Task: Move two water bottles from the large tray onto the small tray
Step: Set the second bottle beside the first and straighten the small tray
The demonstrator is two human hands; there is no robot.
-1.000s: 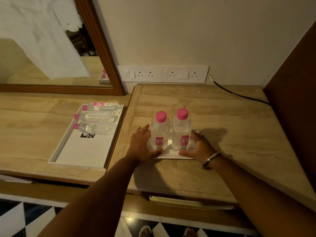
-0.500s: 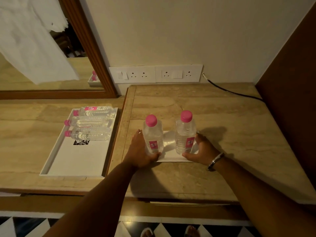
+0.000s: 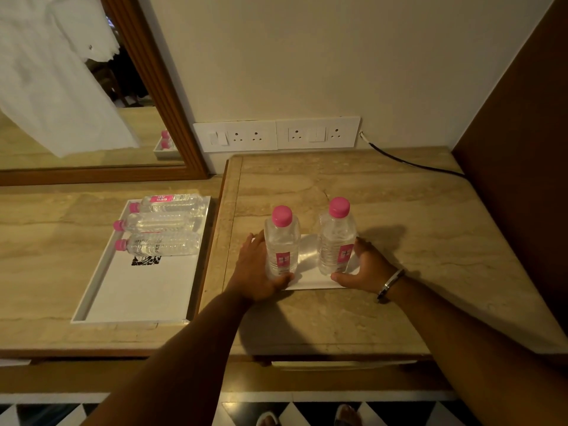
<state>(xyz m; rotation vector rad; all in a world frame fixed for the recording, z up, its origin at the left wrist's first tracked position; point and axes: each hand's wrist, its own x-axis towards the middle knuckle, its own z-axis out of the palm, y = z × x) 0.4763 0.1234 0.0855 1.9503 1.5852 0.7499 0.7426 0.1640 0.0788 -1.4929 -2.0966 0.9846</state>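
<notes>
On the lower counter at the left, the large tray [image 3: 101, 302] is seen with three bottles [image 3: 163, 221] laid flat against its far rim, caps toward its left rim; the near half of it lies bare.

On the raised counter [image 3: 399, 241] the small tray [image 3: 307, 279] is set near the left edge. The left bottle [image 3: 282, 241] and the right bottle [image 3: 336, 238] are stood upright on it, slightly apart. The transfer is judged done.

The left hand [image 3: 255, 272] is cupped against the left bottle's base and the tray's left edge; the right hand [image 3: 365, 269] is curled at the tray's right edge beside the right bottle. Whether either bottle is truly clasped, or only steadied, cannot be told.

A tip-over is the main risk: both bottles are tall and narrow, and a jolt to the tray or a quick withdrawal of a brushing hand could topple one into the other. A leftward push could send the tray over the step down to the lower counter.

Ample open surface is left behind and right of the tray, up to the cable [image 3: 412, 162] at the far right corner; room is tight only at the left edge.
</notes>
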